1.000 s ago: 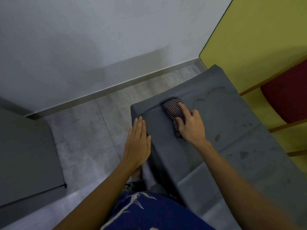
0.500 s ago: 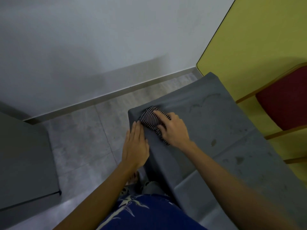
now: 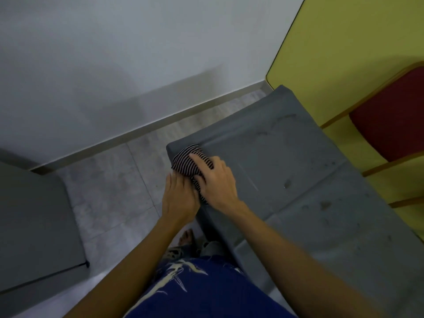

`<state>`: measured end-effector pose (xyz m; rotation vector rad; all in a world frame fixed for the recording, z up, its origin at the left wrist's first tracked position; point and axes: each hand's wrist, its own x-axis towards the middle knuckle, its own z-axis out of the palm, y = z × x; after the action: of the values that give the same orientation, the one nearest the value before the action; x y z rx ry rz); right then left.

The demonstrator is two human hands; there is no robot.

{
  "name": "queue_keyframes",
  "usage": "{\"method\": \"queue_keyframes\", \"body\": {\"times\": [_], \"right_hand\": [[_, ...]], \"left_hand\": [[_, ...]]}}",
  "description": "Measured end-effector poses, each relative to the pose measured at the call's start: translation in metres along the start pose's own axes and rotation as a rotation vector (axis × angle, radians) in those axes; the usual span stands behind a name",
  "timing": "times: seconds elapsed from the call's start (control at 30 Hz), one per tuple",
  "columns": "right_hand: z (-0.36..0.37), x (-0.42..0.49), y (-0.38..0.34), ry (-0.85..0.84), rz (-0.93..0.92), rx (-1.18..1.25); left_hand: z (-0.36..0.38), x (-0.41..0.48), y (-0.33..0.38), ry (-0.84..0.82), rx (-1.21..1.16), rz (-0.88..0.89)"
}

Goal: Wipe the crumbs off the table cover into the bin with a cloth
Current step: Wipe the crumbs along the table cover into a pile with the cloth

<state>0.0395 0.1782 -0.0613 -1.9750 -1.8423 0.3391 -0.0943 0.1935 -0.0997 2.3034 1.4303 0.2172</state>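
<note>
A grey table cover (image 3: 298, 180) lies over the table, marked with a few dark spots and faint smears. A striped dark-and-white cloth (image 3: 187, 162) sits at the cover's near-left corner, overhanging the edge. My right hand (image 3: 218, 180) presses on the cloth with its fingers spread over it. My left hand (image 3: 180, 196) is held flat, fingers together, just below the table's left edge, under the cloth and touching it. No bin is in view.
A grey tiled floor (image 3: 110, 198) lies left of the table, with a grey cabinet (image 3: 34, 226) at far left. A white wall runs along the back. A red-seated wooden chair (image 3: 390, 125) stands against a yellow wall on the right. My bare foot (image 3: 187, 237) shows by the table.
My right hand has slid the cloth leftward across the cover to the corner edge. My left hand stayed against the edge and now meets the cloth.
</note>
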Motion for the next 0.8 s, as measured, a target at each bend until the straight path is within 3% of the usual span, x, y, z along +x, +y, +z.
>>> {"method": "queue_keyframes", "body": {"times": [0.13, 0.33, 0.47, 0.63, 0.8], "right_hand": [[-0.019, -0.002, 0.056, 0.077, 0.181, 0.016], [-0.066, -0.018, 0.128, 0.344, 0.813, 0.142], [-0.048, -0.020, 0.069, 0.429, 0.630, 0.209], [-0.019, -0.028, 0.025, 0.268, 0.475, 0.080], [-0.050, -0.057, 0.089, 0.269, 0.619, 0.007]], "left_hand": [[0.002, 0.000, 0.000, 0.000, 0.002, -0.023], [-0.008, 0.004, 0.006, -0.058, 0.106, -0.009], [0.006, 0.027, 0.044, -0.004, 0.125, 0.161], [0.028, 0.037, 0.051, -0.143, 0.212, 0.239], [0.026, 0.035, 0.042, -0.038, 0.201, 0.243]]}}
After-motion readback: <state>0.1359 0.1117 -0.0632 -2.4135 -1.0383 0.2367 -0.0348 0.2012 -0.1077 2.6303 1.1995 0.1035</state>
